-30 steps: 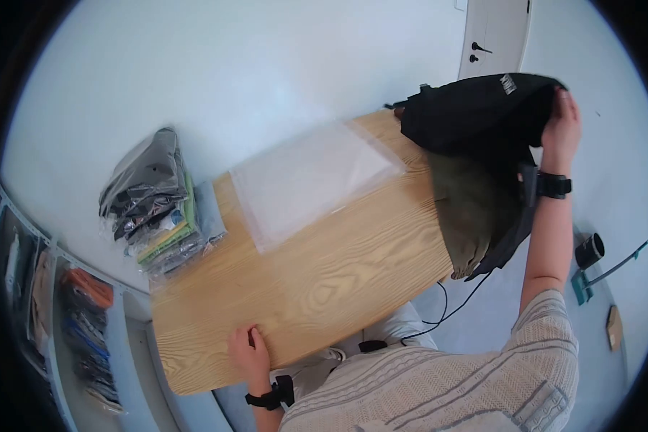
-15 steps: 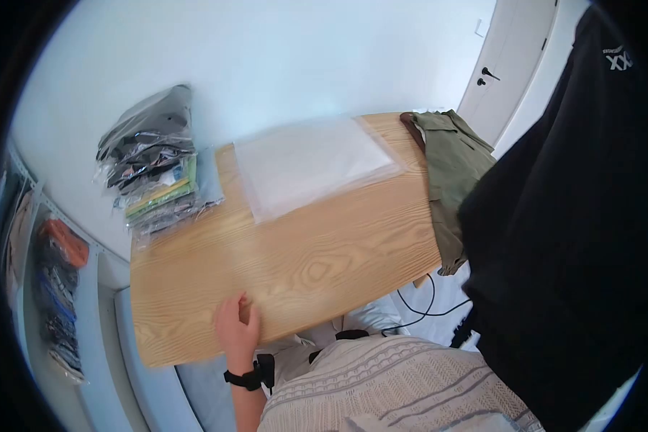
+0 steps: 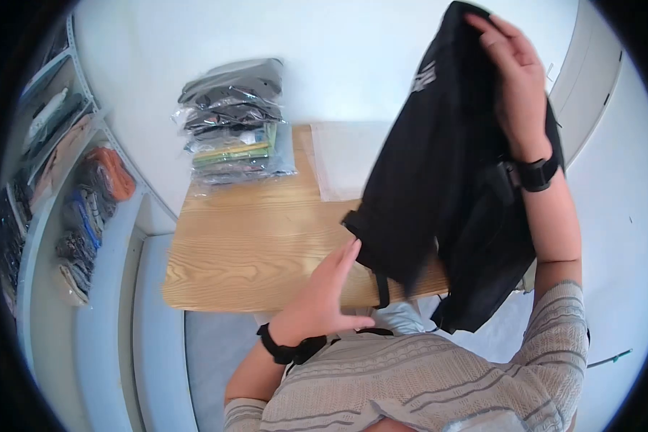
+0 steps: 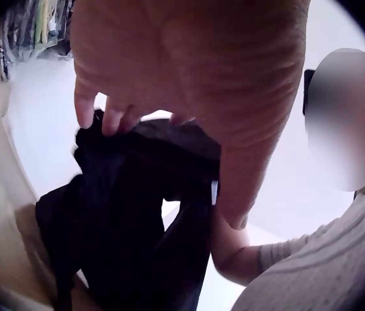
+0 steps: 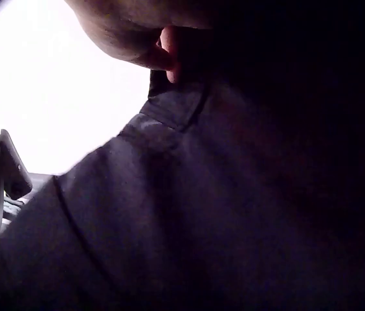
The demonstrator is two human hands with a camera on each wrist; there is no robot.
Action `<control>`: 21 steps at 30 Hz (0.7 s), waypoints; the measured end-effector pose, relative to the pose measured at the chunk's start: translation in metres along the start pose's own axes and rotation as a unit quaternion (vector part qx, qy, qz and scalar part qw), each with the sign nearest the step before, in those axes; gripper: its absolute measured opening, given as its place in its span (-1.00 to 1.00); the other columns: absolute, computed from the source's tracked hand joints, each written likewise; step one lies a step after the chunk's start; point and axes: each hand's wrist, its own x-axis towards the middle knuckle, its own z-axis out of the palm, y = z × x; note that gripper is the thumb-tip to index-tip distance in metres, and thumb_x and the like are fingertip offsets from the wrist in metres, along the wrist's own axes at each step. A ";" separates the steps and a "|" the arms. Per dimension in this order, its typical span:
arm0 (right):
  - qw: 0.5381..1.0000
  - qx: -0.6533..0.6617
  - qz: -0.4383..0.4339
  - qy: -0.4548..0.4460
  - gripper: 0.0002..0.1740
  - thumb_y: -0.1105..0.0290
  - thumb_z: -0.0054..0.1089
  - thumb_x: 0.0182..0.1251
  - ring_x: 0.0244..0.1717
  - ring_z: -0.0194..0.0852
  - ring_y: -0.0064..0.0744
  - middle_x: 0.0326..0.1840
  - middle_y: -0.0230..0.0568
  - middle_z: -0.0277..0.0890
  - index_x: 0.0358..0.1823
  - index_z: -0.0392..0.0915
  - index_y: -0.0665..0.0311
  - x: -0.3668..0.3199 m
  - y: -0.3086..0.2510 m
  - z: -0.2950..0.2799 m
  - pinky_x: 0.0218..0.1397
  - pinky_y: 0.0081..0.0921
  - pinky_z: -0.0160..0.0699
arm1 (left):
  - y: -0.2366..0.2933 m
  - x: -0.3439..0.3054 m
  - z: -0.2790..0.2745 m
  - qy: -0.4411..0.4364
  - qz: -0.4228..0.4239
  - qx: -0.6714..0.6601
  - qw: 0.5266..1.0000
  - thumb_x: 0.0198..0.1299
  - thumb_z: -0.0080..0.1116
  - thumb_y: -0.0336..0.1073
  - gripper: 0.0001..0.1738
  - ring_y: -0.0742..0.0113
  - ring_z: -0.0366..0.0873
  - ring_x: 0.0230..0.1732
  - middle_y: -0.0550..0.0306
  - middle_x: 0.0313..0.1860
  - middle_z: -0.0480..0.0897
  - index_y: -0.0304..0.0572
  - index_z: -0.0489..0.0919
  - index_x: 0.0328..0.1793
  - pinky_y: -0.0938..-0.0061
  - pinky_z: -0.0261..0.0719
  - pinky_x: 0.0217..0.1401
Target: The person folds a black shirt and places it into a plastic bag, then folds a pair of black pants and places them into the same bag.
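Note:
A black garment with white lettering hangs in front of the table, its lower part split into two lengths with straps at the edge. High up, my right hand grips it by its top edge; the right wrist view shows thumb and finger pinching the dark cloth. My left hand reaches toward the garment's lower left side with fingers extended and thumb spread, fingertips right at the cloth's edge. In the left wrist view those fingers overlap the upper part of the garment.
Clear plastic bags of folded clothes are stacked at the table's back left. A flat translucent bag lies partly behind the garment on the wooden table. Shelves with more bagged clothes stand at the left.
My right hand has lifted the black garment off the right end of the table and brought it in front of me. My left hand has left the table edge and moved right, toward it.

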 end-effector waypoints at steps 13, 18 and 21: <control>0.998 0.048 0.033 -0.013 -0.60 0.58 -0.04 0.38 0.23 0.44 -0.44 0.18 -0.03 0.53 0.24 0.36 0.44 -0.036 0.006 0.009 0.39 -0.54 0.23 | -0.064 0.040 0.019 0.344 -0.077 -0.045 0.935 0.24 0.22 -0.32 -0.46 0.19 0.38 0.27 -0.09 0.29 0.43 -0.41 0.39 0.30 0.37 0.24 0.37; 0.996 0.068 0.063 0.011 -0.57 0.59 -0.04 0.37 0.27 0.38 -0.44 0.23 0.01 0.48 0.27 0.33 0.43 -0.058 0.015 -0.025 0.39 -0.53 0.19 | -0.013 0.040 -0.045 0.484 -0.237 0.040 0.842 0.37 0.07 -0.09 -0.52 0.31 0.56 -0.06 -0.10 -0.02 0.63 -0.48 0.54 0.08 0.43 0.45 0.11; 0.994 0.044 0.097 -0.038 -0.51 0.60 -0.04 0.35 0.28 0.35 -0.45 0.26 -0.01 0.46 0.32 0.29 0.43 -0.079 0.017 -0.034 0.39 -0.54 0.17 | -0.007 0.046 -0.080 0.552 -0.125 -0.053 0.823 0.36 0.11 -0.14 -0.57 0.40 0.55 -0.13 0.03 -0.10 0.64 -0.51 0.55 0.00 0.46 0.49 0.01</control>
